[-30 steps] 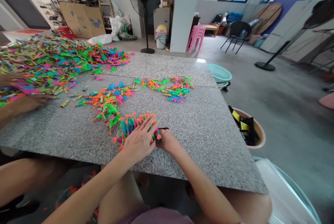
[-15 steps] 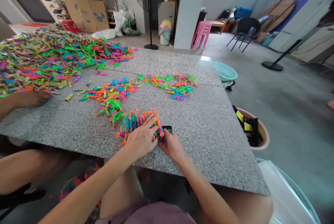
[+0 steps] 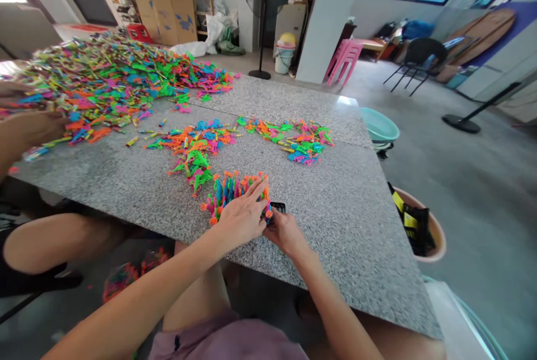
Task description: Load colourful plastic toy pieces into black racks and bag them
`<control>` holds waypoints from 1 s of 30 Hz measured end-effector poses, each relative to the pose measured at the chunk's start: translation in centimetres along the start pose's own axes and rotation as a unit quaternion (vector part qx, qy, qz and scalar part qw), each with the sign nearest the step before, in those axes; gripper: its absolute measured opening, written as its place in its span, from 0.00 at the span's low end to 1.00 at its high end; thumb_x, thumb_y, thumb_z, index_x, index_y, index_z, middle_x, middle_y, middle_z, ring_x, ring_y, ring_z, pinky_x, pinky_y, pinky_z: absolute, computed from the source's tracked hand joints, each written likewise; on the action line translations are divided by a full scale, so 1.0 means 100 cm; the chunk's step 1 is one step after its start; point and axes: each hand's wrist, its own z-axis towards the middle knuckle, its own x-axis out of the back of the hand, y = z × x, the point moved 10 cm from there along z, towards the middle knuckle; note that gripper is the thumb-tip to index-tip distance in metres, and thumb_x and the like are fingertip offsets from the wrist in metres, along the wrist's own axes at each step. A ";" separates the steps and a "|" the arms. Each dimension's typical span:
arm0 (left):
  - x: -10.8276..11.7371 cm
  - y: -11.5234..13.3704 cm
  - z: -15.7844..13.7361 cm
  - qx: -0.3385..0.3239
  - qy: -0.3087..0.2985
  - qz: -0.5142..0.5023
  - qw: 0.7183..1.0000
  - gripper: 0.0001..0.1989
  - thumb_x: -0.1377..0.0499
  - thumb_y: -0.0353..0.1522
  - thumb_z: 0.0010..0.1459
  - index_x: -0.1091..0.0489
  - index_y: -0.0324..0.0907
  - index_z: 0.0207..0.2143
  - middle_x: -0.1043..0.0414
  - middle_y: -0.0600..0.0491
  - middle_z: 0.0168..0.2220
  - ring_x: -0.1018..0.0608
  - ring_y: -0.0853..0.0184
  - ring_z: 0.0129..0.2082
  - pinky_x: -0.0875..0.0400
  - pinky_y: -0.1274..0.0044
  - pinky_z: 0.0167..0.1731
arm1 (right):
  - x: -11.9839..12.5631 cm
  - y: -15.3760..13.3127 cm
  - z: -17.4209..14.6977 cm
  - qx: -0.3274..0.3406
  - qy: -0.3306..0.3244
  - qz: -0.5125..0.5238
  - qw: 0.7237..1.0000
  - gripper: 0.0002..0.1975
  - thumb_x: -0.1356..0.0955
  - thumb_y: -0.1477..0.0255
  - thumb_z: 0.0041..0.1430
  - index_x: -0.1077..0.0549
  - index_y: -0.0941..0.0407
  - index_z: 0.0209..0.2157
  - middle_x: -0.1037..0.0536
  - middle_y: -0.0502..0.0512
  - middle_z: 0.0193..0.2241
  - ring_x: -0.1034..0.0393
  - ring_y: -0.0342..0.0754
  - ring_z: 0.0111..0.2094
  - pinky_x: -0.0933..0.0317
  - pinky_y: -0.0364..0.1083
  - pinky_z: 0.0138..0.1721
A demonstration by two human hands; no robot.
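A dense row of small neon plastic toys (image 3: 230,187) with round orange tips stands upright on the table before me. My left hand (image 3: 244,215) lies over the right part of this row, palm down, its fingers stretched out and touching the toys. At the row's right end my right hand (image 3: 288,232) is closed, thumb and fingers pinched close to an orange tip. What they grip is hidden. A black openwork plastic piece (image 3: 278,207) shows just beyond the right fingers; the rest of it is covered by the hands and toys.
Loose toys (image 3: 195,161) lie left of the row, with another cluster (image 3: 308,139) behind. A large heap (image 3: 126,74) covers the far left, where another person's hands (image 3: 36,130) reach in. Beyond the right table edge stands a basin (image 3: 436,231) with black, yellow-marked items.
The view has swung left, so everything appears further right. Both my hands keep nearly the same pose at the row. The other person's hands have moved up to the heap.
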 end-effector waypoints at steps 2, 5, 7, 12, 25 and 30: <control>-0.001 0.001 0.000 -0.005 -0.003 -0.005 1.000 0.08 0.43 0.27 0.54 0.28 0.39 0.37 0.57 0.46 0.71 0.49 0.56 0.70 0.28 0.67 0.55 | 0.001 -0.001 0.001 0.001 -0.007 -0.004 1.000 0.08 0.34 0.80 0.51 0.32 0.57 0.35 0.25 0.51 0.23 0.29 0.45 0.24 0.44 0.39 0.27; -0.002 0.003 0.001 -0.014 -0.005 -0.004 1.000 0.08 0.43 0.26 0.54 0.29 0.39 0.37 0.57 0.46 0.71 0.49 0.57 0.70 0.30 0.68 0.57 | 0.003 0.000 0.003 0.000 -0.007 -0.013 1.000 0.08 0.34 0.79 0.51 0.32 0.57 0.35 0.25 0.50 0.22 0.29 0.45 0.24 0.44 0.39 0.26; -0.002 0.002 0.001 -0.008 0.000 0.003 1.000 0.09 0.44 0.25 0.53 0.29 0.39 0.38 0.57 0.46 0.71 0.49 0.59 0.70 0.30 0.69 0.58 | 0.003 -0.001 0.003 0.007 -0.008 -0.006 1.000 0.09 0.34 0.80 0.50 0.31 0.57 0.36 0.25 0.49 0.22 0.29 0.45 0.24 0.44 0.39 0.27; -0.001 -0.001 0.000 0.002 0.033 0.006 0.999 0.13 0.44 0.26 0.52 0.30 0.41 0.41 0.55 0.47 0.71 0.49 0.61 0.70 0.30 0.70 0.57 | 0.005 -0.005 0.002 0.025 -0.011 0.018 0.999 0.09 0.34 0.81 0.50 0.32 0.57 0.34 0.26 0.48 0.22 0.32 0.42 0.22 0.45 0.38 0.26; 0.001 -0.001 -0.002 0.002 0.024 -0.013 1.000 0.18 0.45 0.26 0.51 0.30 0.40 0.46 0.56 0.49 0.71 0.47 0.60 0.69 0.34 0.69 0.60 | 0.007 -0.005 0.002 0.075 -0.011 0.056 0.996 0.10 0.36 0.82 0.46 0.34 0.55 0.32 0.26 0.45 0.20 0.28 0.42 0.23 0.40 0.38 0.27; 0.002 0.000 -0.004 -0.011 0.047 -0.033 0.998 0.20 0.45 0.24 0.50 0.29 0.40 0.46 0.55 0.48 0.71 0.48 0.61 0.70 0.36 0.69 0.62 | 0.006 -0.002 -0.001 0.059 -0.016 0.072 0.996 0.08 0.36 0.79 0.50 0.36 0.54 0.33 0.22 0.48 0.25 0.24 0.45 0.27 0.35 0.40 0.30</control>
